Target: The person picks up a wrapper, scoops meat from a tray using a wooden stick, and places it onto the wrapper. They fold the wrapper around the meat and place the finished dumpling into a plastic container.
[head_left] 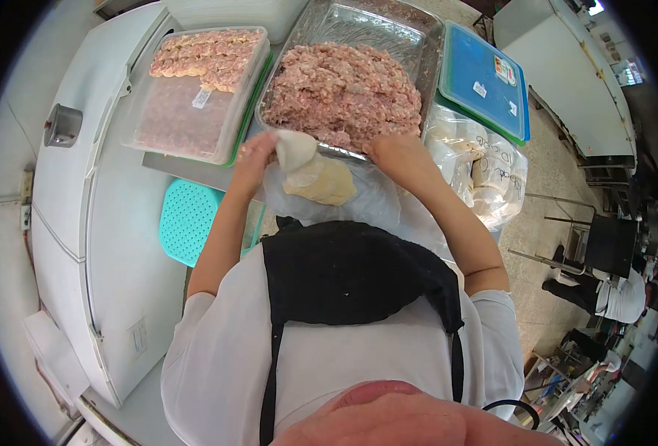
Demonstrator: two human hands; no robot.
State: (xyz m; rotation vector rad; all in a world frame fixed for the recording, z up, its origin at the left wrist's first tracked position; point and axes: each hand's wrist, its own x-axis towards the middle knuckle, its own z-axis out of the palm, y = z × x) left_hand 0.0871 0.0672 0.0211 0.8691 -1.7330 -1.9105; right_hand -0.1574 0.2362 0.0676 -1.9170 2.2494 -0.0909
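Note:
My left hand is closed on the edge of a thin, pale round dough wrapper, held up off the pile. Just below it, a stack of yellowish dough wrappers lies on a clear plastic bag. At the near edge of a metal tray, my right hand has its fingers bent together into the ground meat. Its fingertips are partly hidden in the meat. The meat forms a large pink mound in the near part of the tray.
Left of the tray sits a clear container with rows of filled dumplings. Blue-lidded containers and bagged packs of wrappers are on the right. A turquoise perforated stool stands below left, beside a white freezer. Another person is far right.

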